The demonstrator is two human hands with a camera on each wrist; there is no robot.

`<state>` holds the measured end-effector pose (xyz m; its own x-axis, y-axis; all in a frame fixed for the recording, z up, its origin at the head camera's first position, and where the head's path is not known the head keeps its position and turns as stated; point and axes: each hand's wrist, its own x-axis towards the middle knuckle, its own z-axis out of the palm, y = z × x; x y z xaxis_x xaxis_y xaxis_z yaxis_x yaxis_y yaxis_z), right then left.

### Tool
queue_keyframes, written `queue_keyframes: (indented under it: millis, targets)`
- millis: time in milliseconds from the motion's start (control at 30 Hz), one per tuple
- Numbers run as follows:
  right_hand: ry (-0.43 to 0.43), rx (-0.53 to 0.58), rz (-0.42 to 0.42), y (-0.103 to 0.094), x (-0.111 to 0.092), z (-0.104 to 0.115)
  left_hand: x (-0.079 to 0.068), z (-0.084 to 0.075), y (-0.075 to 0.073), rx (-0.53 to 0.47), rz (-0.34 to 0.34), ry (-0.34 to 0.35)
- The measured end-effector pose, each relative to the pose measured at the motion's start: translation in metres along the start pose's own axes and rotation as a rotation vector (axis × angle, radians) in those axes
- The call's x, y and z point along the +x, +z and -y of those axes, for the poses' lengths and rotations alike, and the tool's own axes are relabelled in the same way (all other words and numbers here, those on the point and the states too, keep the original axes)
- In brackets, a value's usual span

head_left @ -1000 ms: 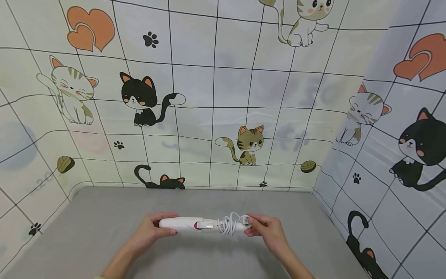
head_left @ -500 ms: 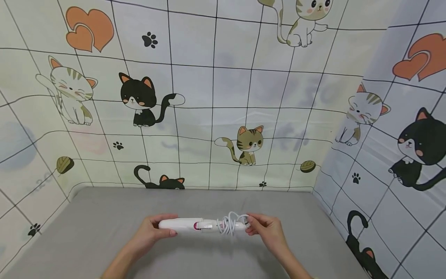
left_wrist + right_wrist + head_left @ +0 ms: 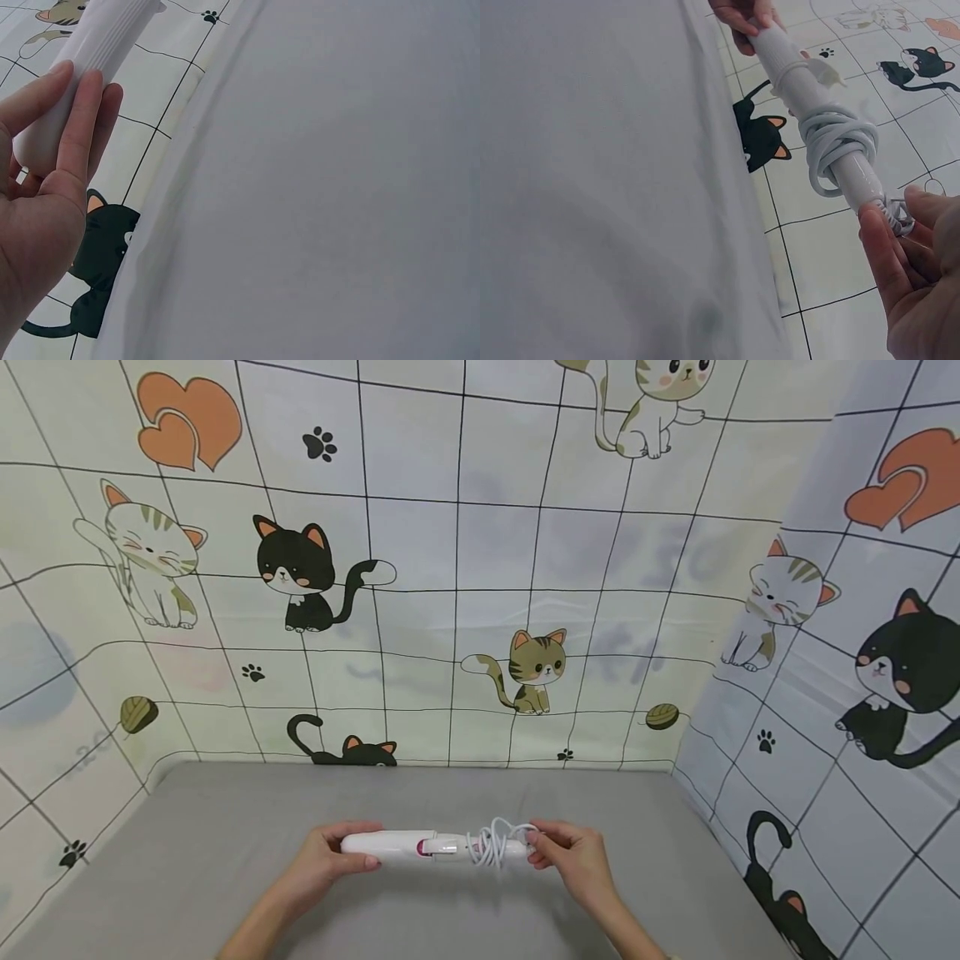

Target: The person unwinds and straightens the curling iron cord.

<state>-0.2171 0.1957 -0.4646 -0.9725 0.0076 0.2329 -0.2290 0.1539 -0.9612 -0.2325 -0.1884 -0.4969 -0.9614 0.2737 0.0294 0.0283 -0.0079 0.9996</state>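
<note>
A white curling iron (image 3: 393,842) with a pink accent and a clip lever is held level above the grey surface in the head view. Its white cord (image 3: 490,845) is wound in several loops round the handle. My left hand (image 3: 324,858) grips the thick rounded end, thumb at the front and fingers behind. At the other end my right hand (image 3: 576,858) pinches the handle's tip where the cord comes out. The right wrist view shows the coiled cord sleeve (image 3: 894,216) between thumb and fingers. Ribbing on the curling iron (image 3: 112,34) appears in the left wrist view.
A grey cloth-covered surface (image 3: 225,810) lies beneath both hands. Behind it and at both sides rise hanging sheets (image 3: 420,552) printed with cats, hearts, paw prints and grid lines. The surface's back edge meets the rear sheet.
Both hands keep their hold on the curling iron, which stays almost in place. The right fingertips shift slightly at the cord end.
</note>
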Motion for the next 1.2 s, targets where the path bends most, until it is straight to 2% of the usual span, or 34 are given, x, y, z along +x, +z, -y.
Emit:
queue_keyframes:
  millis: [633, 767, 967, 1200]
  targets:
    - [0.039, -0.084, 0.025, -0.0017, 0.0028, 0.0023, -0.0015, 0.0025, -0.0010, 0.022, -0.003, -0.014]
    - [0.024, -0.079, 0.037, -0.0032, 0.0023, 0.0012, -0.0024, 0.0025, -0.0014, 0.017, -0.001, -0.019]
    - [0.050, -0.025, 0.028, -0.0043, 0.0031, 0.0007, -0.0045, 0.0004, -0.0006, 0.004, 0.017, -0.016]
    - [-0.028, -0.029, -0.031, -0.0022, 0.0029, 0.0009, -0.0036, -0.0008, 0.0004, -0.028, 0.021, -0.005]
